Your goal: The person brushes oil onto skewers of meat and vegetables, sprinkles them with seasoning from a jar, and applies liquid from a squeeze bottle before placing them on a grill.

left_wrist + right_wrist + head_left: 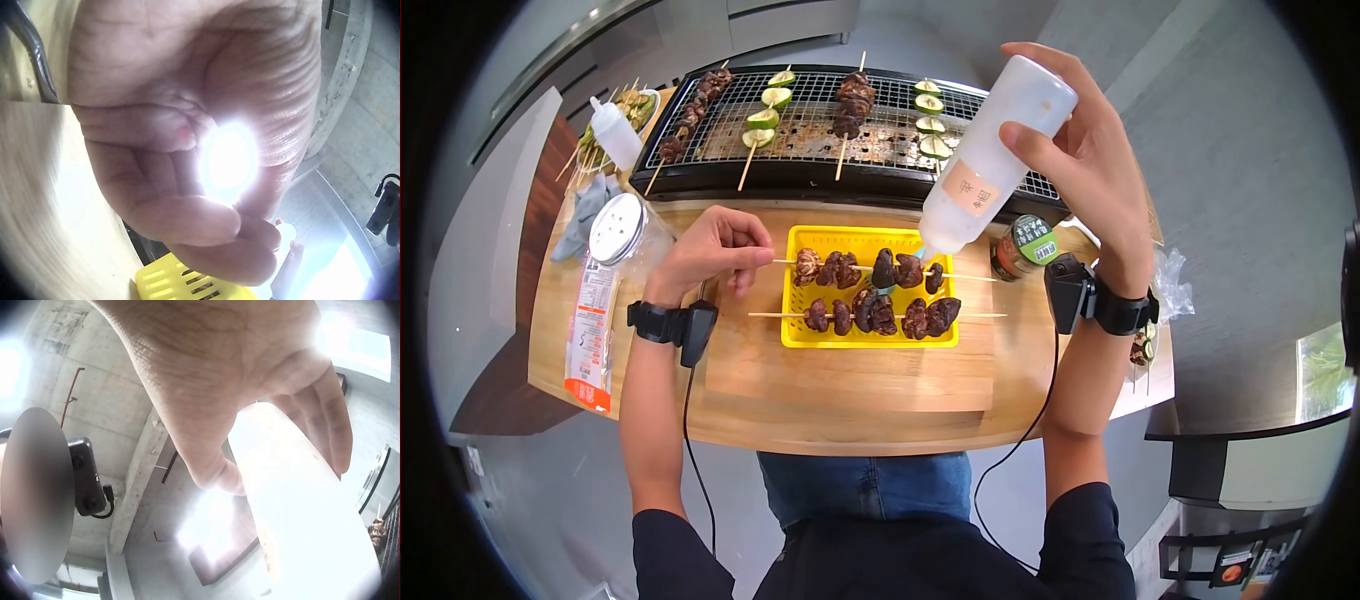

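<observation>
My right hand [1092, 150] grips a translucent white squeeze bottle [1000, 150] with a paper label, tipped nozzle-down over the yellow basket [870, 240]. In the right wrist view the bottle [300, 506] fills the space below the thumb and fingers. Two skewers of dark meat chunks lie across the basket: an upper meat skewer [837, 268] and a lower meat skewer [875, 312]. With thumb and fingers together, my left hand [718, 248] pinches the upper skewer's left stick end. The left wrist view shows its curled fingers [187, 219] beside the basket's edge.
Behind the basket a black grill [770, 190] bears meat skewers and green vegetable-slice skewers. A shaker jar [618, 232], another squeeze bottle [614, 130] and a seasoning packet [588, 340] are at left. A green-labelled jar [1025, 247] stands right of the basket, on the wooden table [850, 385].
</observation>
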A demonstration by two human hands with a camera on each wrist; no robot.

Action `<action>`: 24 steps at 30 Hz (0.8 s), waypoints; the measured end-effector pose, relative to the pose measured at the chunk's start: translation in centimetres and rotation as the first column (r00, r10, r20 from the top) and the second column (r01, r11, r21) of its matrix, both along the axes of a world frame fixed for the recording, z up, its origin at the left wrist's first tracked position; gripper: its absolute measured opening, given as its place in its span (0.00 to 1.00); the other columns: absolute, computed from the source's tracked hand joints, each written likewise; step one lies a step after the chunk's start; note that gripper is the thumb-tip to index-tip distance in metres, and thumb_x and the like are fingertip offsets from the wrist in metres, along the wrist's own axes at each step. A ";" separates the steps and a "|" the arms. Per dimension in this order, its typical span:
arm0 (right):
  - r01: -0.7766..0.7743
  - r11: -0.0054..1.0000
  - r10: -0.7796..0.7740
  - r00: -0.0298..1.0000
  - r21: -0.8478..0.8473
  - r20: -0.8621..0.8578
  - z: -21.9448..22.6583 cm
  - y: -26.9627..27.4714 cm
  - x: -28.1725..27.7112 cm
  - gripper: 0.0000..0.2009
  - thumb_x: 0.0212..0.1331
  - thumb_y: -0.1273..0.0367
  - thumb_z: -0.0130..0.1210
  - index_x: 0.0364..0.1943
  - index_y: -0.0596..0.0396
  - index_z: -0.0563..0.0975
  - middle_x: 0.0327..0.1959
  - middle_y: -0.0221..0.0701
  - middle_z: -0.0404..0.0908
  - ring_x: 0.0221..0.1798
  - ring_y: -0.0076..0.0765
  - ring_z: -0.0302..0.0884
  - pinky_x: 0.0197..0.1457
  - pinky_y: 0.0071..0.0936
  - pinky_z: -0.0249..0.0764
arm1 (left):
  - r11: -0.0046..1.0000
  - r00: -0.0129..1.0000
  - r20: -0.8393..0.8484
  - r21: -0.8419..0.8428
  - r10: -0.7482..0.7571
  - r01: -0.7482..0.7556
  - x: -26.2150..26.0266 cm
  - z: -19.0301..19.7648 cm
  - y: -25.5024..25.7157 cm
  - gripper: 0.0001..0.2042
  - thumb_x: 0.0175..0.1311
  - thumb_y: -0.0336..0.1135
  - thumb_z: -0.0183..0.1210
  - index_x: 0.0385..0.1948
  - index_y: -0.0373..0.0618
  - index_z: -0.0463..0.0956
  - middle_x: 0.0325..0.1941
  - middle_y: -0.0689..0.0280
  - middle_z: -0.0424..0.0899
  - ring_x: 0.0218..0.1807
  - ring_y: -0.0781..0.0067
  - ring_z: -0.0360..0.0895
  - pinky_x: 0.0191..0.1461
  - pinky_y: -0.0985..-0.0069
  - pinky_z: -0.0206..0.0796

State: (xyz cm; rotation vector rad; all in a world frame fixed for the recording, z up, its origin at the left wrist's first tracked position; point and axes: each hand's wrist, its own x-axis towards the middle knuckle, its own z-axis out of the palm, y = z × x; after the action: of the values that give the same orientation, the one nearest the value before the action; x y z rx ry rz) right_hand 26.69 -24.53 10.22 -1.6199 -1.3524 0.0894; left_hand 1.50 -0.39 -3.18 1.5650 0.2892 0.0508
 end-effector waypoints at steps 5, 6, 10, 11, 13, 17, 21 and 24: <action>0.031 0.999 -0.030 0.999 -0.044 0.027 0.1 -0.3 0.0 0.26 0.48 0.65 0.61 0.55 0.50 0.71 0.38 0.34 0.80 0.33 0.25 0.78 0.38 0.25 0.76 | 1.000 1.000 -0.005 0.008 -0.008 0.008 0.0 -0.1 0.1 0.06 0.59 0.30 0.63 0.29 0.38 0.76 0.17 0.69 0.79 0.16 0.82 0.77 0.17 0.89 0.61; 0.032 0.998 -0.031 0.999 -0.044 0.025 0.2 -0.3 0.0 0.26 0.48 0.65 0.61 0.55 0.50 0.71 0.38 0.34 0.80 0.33 0.25 0.78 0.38 0.25 0.76 | 1.000 1.000 -0.008 0.011 -0.007 0.007 0.0 -0.1 0.1 0.06 0.59 0.30 0.62 0.29 0.38 0.75 0.17 0.69 0.79 0.16 0.82 0.77 0.17 0.89 0.61; 0.026 0.997 -0.019 0.996 -0.076 0.083 -0.1 -0.4 0.6 0.26 0.48 0.64 0.61 0.55 0.50 0.71 0.38 0.36 0.80 0.33 0.26 0.78 0.37 0.25 0.76 | 1.000 1.000 -0.005 0.020 -0.010 0.010 -0.1 -0.2 0.2 0.06 0.60 0.30 0.62 0.29 0.38 0.76 0.16 0.69 0.79 0.16 0.82 0.77 0.17 0.89 0.61; 0.002 0.999 0.002 0.997 -0.052 0.083 -0.2 -0.5 0.9 0.26 0.48 0.64 0.61 0.55 0.51 0.71 0.38 0.36 0.80 0.33 0.26 0.79 0.36 0.25 0.76 | 1.000 1.000 0.003 0.013 -0.020 0.020 -0.1 -0.3 0.2 0.07 0.60 0.31 0.62 0.30 0.37 0.76 0.16 0.69 0.79 0.16 0.82 0.77 0.17 0.89 0.61; 0.000 0.999 0.004 0.997 -0.053 0.074 -0.2 -0.7 1.2 0.26 0.48 0.65 0.61 0.55 0.51 0.71 0.38 0.36 0.80 0.33 0.27 0.79 0.37 0.25 0.77 | 1.000 0.999 0.011 0.002 -0.031 0.031 -0.2 -0.4 0.2 0.07 0.60 0.31 0.62 0.30 0.37 0.76 0.16 0.68 0.79 0.16 0.82 0.77 0.17 0.89 0.61; -0.017 0.993 0.022 0.999 -0.115 0.045 0.6 -1.2 1.0 0.27 0.53 0.67 0.59 0.59 0.53 0.68 0.42 0.31 0.76 0.45 0.26 0.76 0.49 0.25 0.74 | 0.988 0.991 -0.031 -0.090 -0.127 0.124 -0.3 -0.2 0.5 0.07 0.58 0.30 0.62 0.31 0.35 0.76 0.17 0.65 0.80 0.16 0.80 0.78 0.17 0.89 0.63; -0.035 0.997 0.036 0.999 -0.066 0.016 0.7 -1.1 0.3 0.26 0.54 0.65 0.59 0.59 0.53 0.69 0.43 0.31 0.76 0.46 0.26 0.76 0.50 0.25 0.73 | 0.946 0.960 -0.031 -0.186 -0.277 0.266 -0.3 0.3 0.4 0.16 0.53 0.27 0.66 0.41 0.35 0.71 0.22 0.60 0.82 0.20 0.73 0.82 0.18 0.88 0.65; -0.040 0.995 0.041 0.999 -0.094 0.015 0.6 -1.0 0.4 0.25 0.55 0.62 0.59 0.58 0.53 0.70 0.43 0.31 0.77 0.47 0.27 0.76 0.50 0.25 0.73 | 0.921 0.929 -0.103 -0.209 -0.355 0.329 -0.4 0.5 0.0 0.26 0.48 0.24 0.68 0.48 0.38 0.64 0.26 0.56 0.82 0.25 0.69 0.84 0.19 0.87 0.68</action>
State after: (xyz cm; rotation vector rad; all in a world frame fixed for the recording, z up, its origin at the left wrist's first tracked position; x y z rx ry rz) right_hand 27.07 -25.55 10.84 -1.6742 -1.4125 0.1657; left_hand 1.07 -0.38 -2.68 1.4116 0.1201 -0.3529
